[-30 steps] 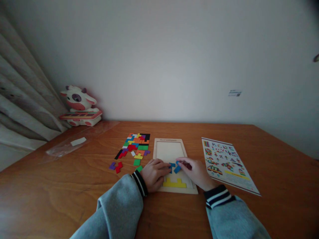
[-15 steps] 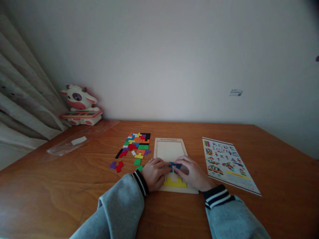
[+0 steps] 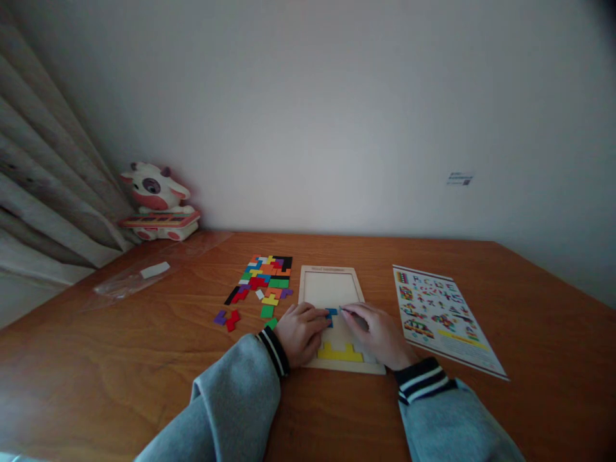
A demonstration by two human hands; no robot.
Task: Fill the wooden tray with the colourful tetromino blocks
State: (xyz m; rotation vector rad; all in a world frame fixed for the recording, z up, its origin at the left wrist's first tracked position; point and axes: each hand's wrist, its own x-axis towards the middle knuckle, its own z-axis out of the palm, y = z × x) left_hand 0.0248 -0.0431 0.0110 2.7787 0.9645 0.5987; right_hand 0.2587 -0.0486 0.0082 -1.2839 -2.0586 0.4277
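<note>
A pale wooden tray lies flat on the table, with yellow pieces in its near end. My left hand rests over the tray's left side, its fingertips closed on a blue piece. To the right, my right hand is over the tray with thumb and fingers pinched together; something small and dark shows at the fingertips, too small to name. Left of the tray, many coloured pieces lie in a loose block. A purple piece and a red piece sit apart from them.
A printed pattern sheet lies right of the tray. Clear plastic packaging with a white label is at the left. A toy cow with a keyboard stands at the back left, beside a curtain.
My right fingers have drawn slightly away from my left ones and closed into a tighter pinch. Less blue shows between my hands. The view has shifted slightly.
</note>
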